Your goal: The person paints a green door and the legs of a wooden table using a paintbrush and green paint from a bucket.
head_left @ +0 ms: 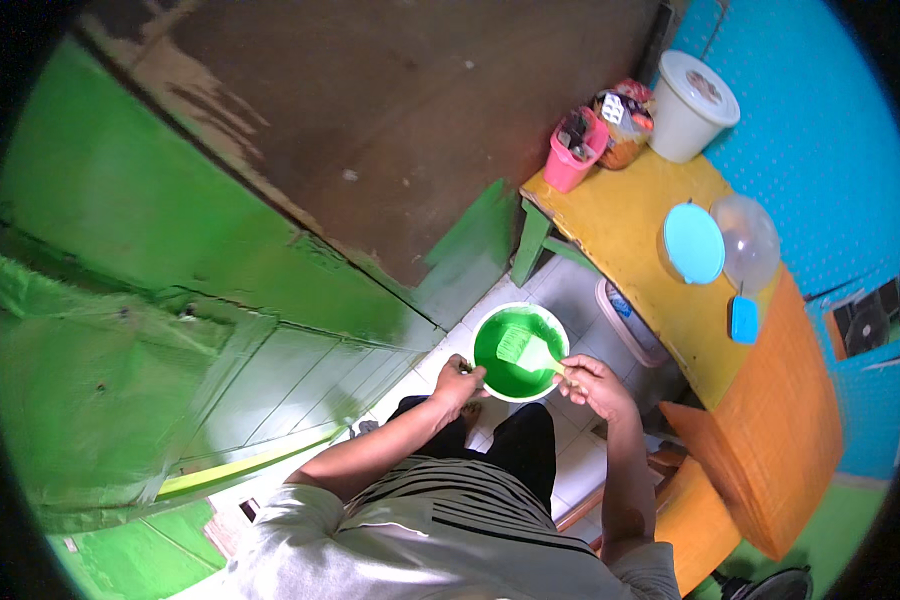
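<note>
A white bucket (518,399) with green paint (505,379) inside is in front of me, above the tiled floor. Its left rim is gripped by my left hand (457,384), fingers closed round the edge. My right hand (592,387) is closed on the handle of a wide paintbrush (536,354). The brush lies over the bucket's mouth, its bristles coated green and pointing left. Whether the bristle tips touch the paint I cannot tell.
At left is a green-painted wall (170,190), with a brown panel (390,110) beyond it. A yellow table (630,235) at right carries a pink container (567,170), a lidded white bucket (692,105) and a light-blue lid-like disc (694,243). An orange chair (780,430) stands nearer me.
</note>
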Motion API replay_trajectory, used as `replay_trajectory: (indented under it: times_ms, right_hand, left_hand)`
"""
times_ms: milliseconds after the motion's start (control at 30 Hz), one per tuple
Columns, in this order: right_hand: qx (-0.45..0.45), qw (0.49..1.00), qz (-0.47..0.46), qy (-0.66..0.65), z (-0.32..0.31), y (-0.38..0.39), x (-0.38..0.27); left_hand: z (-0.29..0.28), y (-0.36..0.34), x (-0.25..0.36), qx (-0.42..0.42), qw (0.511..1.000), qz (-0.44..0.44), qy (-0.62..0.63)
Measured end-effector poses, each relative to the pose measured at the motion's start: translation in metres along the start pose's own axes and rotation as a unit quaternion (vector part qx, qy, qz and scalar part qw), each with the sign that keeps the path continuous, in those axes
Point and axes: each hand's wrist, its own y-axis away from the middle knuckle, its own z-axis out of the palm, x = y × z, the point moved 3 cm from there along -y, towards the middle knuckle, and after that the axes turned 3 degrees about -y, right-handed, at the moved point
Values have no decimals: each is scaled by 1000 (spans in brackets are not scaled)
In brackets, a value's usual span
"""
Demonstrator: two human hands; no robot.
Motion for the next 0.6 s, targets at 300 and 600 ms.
replay_trajectory:
  times_ms: [300,600]
  right_hand:
    - [-53,993,13,108,65,3,-67]
    - [-172,923,-88,333,71,-27,-127]
  left_hand:
    - [-28,49,34,39,997,-13,65]
    - [-2,114,66,168,972,15,161]
